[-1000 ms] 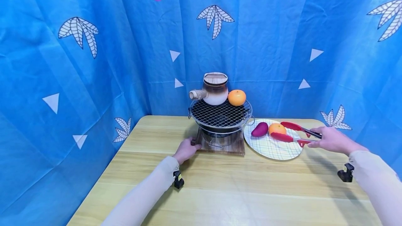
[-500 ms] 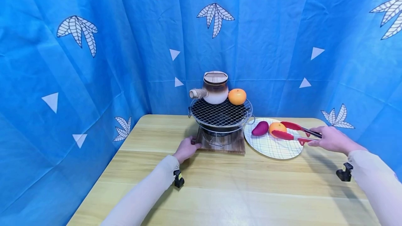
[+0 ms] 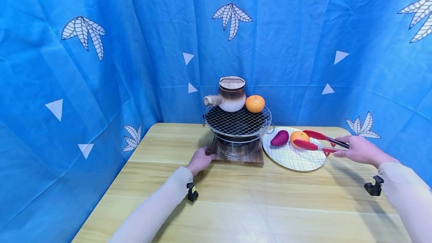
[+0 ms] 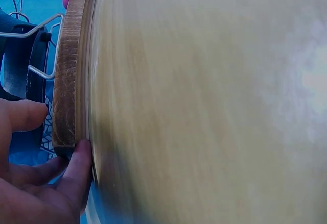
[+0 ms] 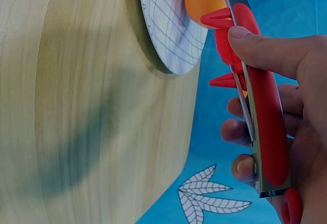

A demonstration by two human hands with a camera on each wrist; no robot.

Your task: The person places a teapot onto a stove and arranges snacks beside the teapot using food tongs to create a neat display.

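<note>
My right hand [image 3: 362, 150] holds red-tipped metal tongs [image 5: 263, 99], thumb on one red grip and fingers curled round the other arm. The parted red tips reach either side of an orange [image 3: 299, 138] on the checked plate [image 3: 300, 163]. Left of that orange lies a plump purple vegetable or fruit [image 3: 279, 138]. My left hand [image 3: 200, 161] grips the front left corner of a wooden board [image 4: 69, 76], thumb over its top and fingertips at its edge. On the board stands a round grill [image 3: 236, 121].
A lidded clay pot [image 3: 231, 98] with a wrapped side handle sits at the back of the grill, and a second orange [image 3: 255, 104] beside it. Blue patterned curtain [image 3: 287, 48] closes off the back and sides of the wooden table [image 3: 263, 205].
The tongs and my right hand have shifted slightly to the right, and the orange on the plate has moved a little with them. My left hand has stayed at the board's corner.
</note>
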